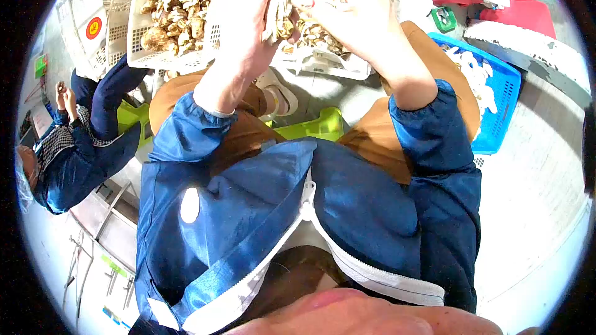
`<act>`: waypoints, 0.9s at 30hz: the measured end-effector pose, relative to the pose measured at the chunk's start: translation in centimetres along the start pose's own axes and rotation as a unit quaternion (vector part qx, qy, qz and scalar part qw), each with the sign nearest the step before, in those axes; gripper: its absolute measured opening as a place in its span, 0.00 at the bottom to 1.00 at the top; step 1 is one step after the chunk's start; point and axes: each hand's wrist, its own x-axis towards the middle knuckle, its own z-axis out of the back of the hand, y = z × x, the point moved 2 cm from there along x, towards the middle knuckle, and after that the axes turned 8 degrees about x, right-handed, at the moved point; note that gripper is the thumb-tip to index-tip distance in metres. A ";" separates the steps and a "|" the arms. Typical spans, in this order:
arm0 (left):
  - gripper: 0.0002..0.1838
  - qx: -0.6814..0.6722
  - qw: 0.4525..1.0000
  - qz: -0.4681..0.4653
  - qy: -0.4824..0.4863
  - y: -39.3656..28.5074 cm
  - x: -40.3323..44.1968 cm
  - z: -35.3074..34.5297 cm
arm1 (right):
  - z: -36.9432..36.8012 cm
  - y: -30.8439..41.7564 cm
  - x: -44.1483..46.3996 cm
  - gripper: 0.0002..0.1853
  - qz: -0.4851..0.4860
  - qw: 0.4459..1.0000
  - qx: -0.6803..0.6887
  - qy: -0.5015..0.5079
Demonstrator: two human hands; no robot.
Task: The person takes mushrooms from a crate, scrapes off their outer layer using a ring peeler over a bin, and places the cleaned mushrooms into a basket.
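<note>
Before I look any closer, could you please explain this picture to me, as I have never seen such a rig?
There is no machine here: a person works bare-handed, seen by one camera worn on the head, looking down past a blue jacket. Near the top, the left hand holds a mushroom-like piece; the right hand is close by, though glare hides whether its fingers grip it too. Just beyond the knees, a white tray bears similar pieces. To its left, a white basket holds brownish ones; to the right, a blue basket holds paler pieces. A co-worker appears at far left.
</note>
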 end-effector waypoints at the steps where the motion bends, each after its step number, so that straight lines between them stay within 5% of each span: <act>1: 0.22 -0.019 0.999 0.004 0.039 0.5 0.1 0.4 | -0.1 -0.3 -0.1 0.05 0.016 1.000 -0.003 -0.017; 3: 0.22 -0.011 0.997 -0.001 0.071 0.8 0.0 0.5 | -0.3 -1.1 -0.2 0.04 0.049 0.997 -0.011 -0.050; 6: 0.22 0.023 0.998 -0.015 0.050 -0.2 -0.6 -0.5 | 1.0 -0.7 0.2 0.04 -0.050 0.982 -0.118 -0.138; 9: 0.22 -0.012 0.999 -0.009 0.037 -0.9 -1.0 -0.8 | 3.3 -1.8 0.8 0.03 -0.050 0.959 -0.142 -0.239; 10: 0.22 -0.004 0.999 -0.012 0.029 -0.6 -0.9 -0.3 | 3.3 -2.5 0.9 0.04 -0.032 0.978 -0.001 -0.206; 13: 0.20 0.106 0.992 -0.057 -0.032 -0.3 -0.5 0.6 | 2.0 -1.1 0.4 0.06 0.010 0.996 -0.015 -0.084; 16: 0.20 0.399 0.876 -0.266 -0.056 -1.2 -1.0 0.4 | 1.5 -1.2 0.3 0.07 0.051 0.998 -0.014 -0.026; 18: 0.22 0.355 0.920 -0.157 -0.057 -1.3 -0.5 0.5 | 1.5 -1.4 0.5 0.06 0.052 0.999 -0.006 -0.015; 20: 0.19 0.384 0.903 -0.175 -0.078 -1.2 -0.5 0.4 | 1.3 -1.6 0.4 0.06 0.016 0.999 -0.008 -0.042; 24: 0.21 0.074 0.991 -0.032 0.104 -0.7 -0.5 0.4 | 1.9 -0.8 0.7 0.05 -0.157 0.977 -0.023 -0.140; 27: 0.26 -0.089 0.984 0.055 0.143 -1.0 -0.4 0.3 | 2.5 -1.1 1.0 0.06 -0.068 0.986 0.061 -0.140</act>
